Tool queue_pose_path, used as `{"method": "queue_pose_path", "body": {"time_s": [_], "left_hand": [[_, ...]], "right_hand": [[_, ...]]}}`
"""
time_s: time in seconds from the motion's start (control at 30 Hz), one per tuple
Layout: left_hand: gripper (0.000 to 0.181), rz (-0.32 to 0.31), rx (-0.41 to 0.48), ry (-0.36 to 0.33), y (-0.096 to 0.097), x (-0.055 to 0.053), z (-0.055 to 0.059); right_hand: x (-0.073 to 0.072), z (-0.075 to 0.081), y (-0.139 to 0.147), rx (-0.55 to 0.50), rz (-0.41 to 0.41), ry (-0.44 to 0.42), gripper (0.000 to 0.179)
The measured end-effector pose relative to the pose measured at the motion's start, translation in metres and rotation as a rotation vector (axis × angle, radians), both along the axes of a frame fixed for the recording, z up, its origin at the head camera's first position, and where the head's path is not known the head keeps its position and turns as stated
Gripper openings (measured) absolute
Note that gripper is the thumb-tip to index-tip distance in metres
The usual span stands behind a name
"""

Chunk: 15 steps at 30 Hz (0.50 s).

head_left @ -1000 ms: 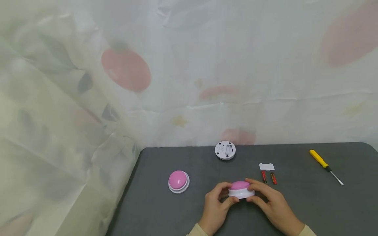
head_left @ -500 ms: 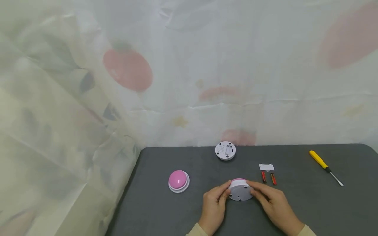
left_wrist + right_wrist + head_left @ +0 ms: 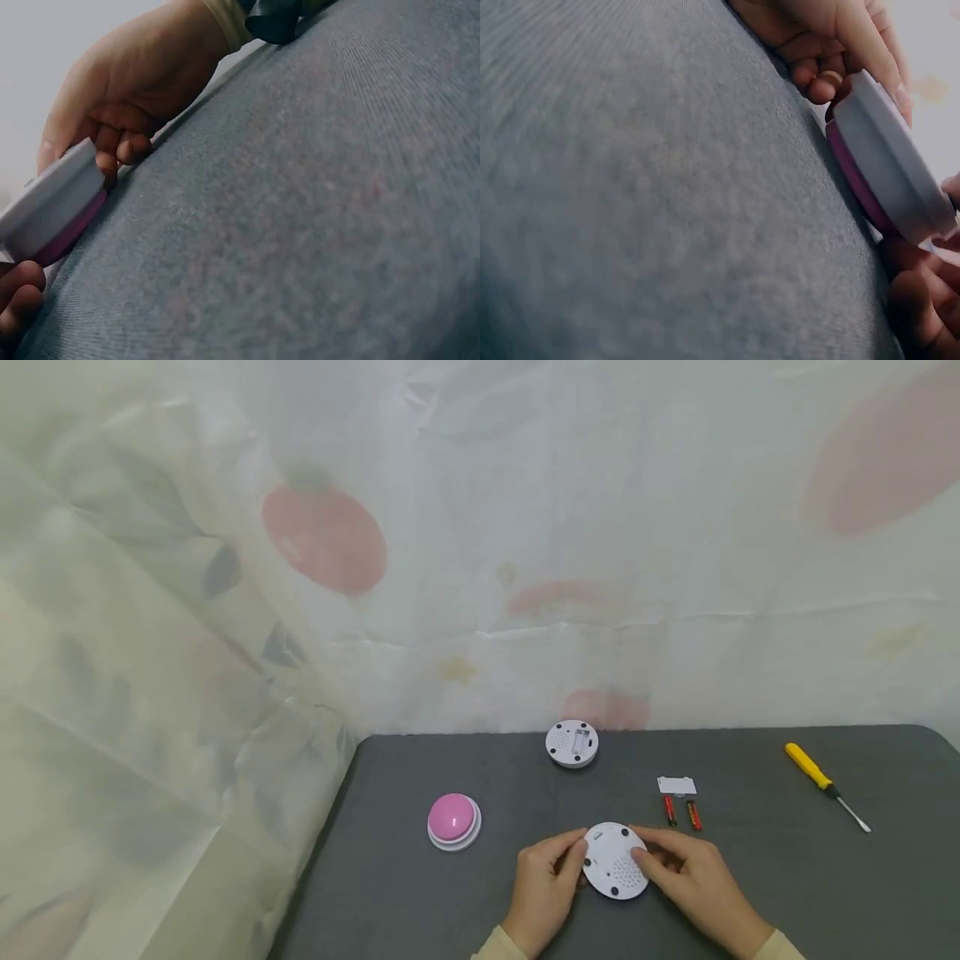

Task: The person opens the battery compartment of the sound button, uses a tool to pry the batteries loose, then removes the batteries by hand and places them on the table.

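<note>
Both hands hold a round push-button with a white housing upside down in front of me. Its underside faces up and shows black feet and a patch of small speaker holes. The pink cap points downward, just above the table in the right wrist view. My left hand pinches the left rim between thumb and fingers. On the opposite rim, my right hand grips with its thumb on the underside. Some fingers are hidden behind the housing.
A second pink push-button stands upright at left. An overturned one with its battery bay uncovered lies at the back. A white battery cover, two red batteries and a yellow-handled screwdriver lie to the right on the dark table.
The held push-button has been turned over in both hands, from pink cap up to underside up. Things on the table have stayed put.
</note>
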<state>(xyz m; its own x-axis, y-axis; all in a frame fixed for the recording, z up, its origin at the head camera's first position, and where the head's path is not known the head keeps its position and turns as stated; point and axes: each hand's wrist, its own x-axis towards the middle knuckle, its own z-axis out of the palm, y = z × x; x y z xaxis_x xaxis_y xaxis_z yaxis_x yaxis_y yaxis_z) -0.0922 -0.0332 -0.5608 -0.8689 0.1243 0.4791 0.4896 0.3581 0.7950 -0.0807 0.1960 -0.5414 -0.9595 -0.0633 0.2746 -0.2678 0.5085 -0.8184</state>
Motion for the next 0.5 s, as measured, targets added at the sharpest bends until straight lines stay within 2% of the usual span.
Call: {"method": "queue_pose_path", "body": {"time_s": [0.13, 0.23, 0.33, 0.5], "left_hand": [[0.013, -0.021, -0.046, -0.078, 0.0009, 0.0014, -0.0001], [0.019, -0.057, -0.054, -0.131, 0.0017, 0.0021, 0.0012], [0.029, -0.078, -0.087, -0.142, 0.0024, 0.0029, 0.0033], [0.046, -0.114, -0.151, -0.145, 0.0006, 0.0054, 0.0058]], "right_hand": [[-0.0011, -0.0004, -0.0024, -0.01, -0.037, -0.044, 0.025], [-0.0025, -0.0005, -0.004, -0.047, -0.071, -0.063, 0.022], [-0.0041, -0.0023, -0.0043, -0.034, -0.091, -0.006, 0.017], [-0.0054, -0.0082, -0.0027, 0.022, -0.079, 0.12, 0.023]]}}
